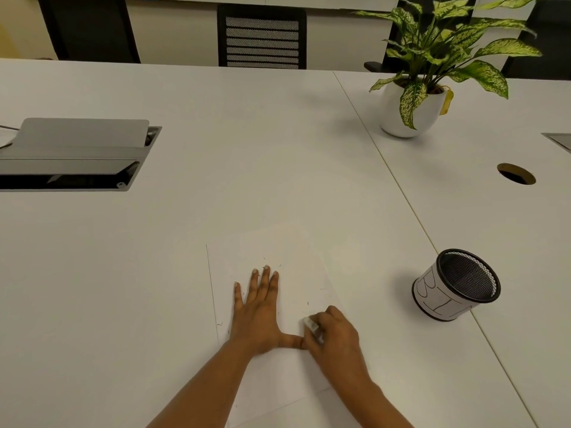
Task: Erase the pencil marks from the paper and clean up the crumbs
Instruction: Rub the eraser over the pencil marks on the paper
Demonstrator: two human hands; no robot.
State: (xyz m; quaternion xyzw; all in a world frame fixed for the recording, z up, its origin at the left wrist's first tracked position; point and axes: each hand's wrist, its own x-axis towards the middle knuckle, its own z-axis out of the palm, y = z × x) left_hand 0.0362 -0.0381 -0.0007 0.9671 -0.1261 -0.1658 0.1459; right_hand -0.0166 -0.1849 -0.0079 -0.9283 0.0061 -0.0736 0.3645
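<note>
A white sheet of paper (287,251) lies flat on the white table (216,149) in front of me. My left hand (258,310) presses flat on it, fingers spread, thumb stretched to the right. My right hand (335,335) is closed around a white eraser (310,324), whose tip rests on the paper beside my left thumb. Small dark eraser crumbs (272,262) lie scattered beyond my fingertips and near the sheet's left edge. Faint pencil traces are barely visible.
A black mesh cup (457,285) wrapped in a paper label stands to the right. At the back right a potted plant (411,109) sits in a white pot. An open cable hatch (74,156) is at the left, a round cable hole (516,173) at the right.
</note>
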